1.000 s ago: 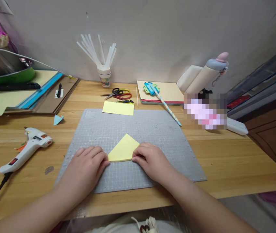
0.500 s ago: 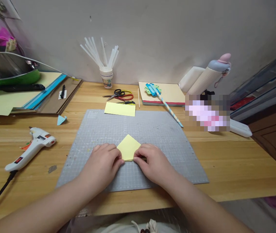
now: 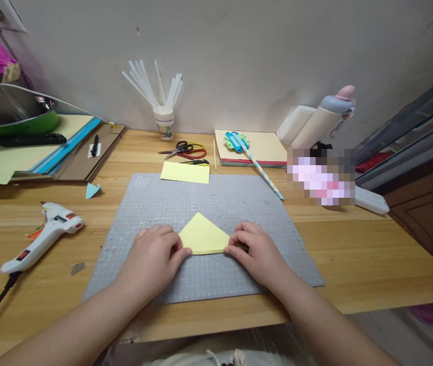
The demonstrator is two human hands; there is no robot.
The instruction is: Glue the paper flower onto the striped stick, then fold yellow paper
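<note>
A yellow sheet of paper (image 3: 203, 237), folded to a triangle, lies on the grey cutting mat (image 3: 155, 203) with its point away from me. Along its near edge runs a narrow folded strip. My left hand (image 3: 155, 254) pinches the left corner between thumb and fingers. At the opposite corner, my right hand (image 3: 256, 251) has thumb and fingers closed on the paper. Both corners are hidden by my fingertips. Beyond the triangle, a yellow paper rectangle (image 3: 185, 173) rests across the mat's far edge.
To the left lies a white glue gun (image 3: 44, 236) near a blue paper scrap (image 3: 92, 190). Behind the mat are scissors (image 3: 182, 148), a utility knife (image 3: 200, 162) and a cup of white sticks (image 3: 164, 124). A paper flower with a striped stem (image 3: 260, 170) leans on a pad (image 3: 266, 142).
My right hand has slid to the right along the paper's near edge, so more of the triangle shows between my hands. The view has shifted slightly.
</note>
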